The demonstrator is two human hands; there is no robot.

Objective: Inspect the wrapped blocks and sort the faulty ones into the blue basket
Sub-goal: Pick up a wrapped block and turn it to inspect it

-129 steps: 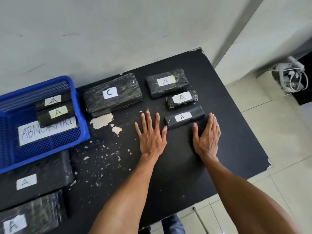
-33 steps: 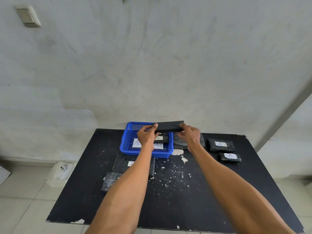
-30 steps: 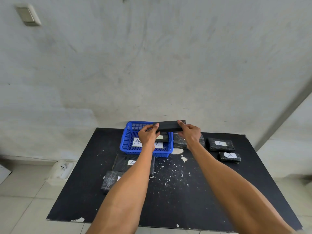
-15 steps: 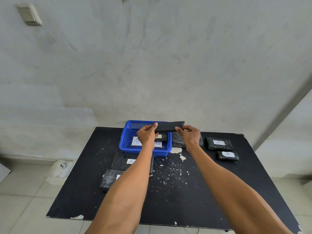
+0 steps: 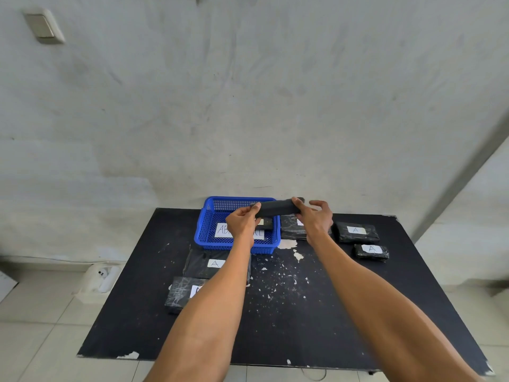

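Wrapped block (image 5: 275, 208) held over blue basket (image 5: 201, 235).
Label side is hidden; its dark smooth ends are pinched by fingers of left hand (image 5: 242, 223) and right hand (image 5: 314, 219).

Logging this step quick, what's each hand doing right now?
Left hand: grips the wrapped block at its left end.
Right hand: holds the same block's right end, thumb on top.

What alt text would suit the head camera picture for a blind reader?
The left hand and right hand hold up a slim black wrapped block near a blue basket on a black table. More labelled blocks lie beside the basket.
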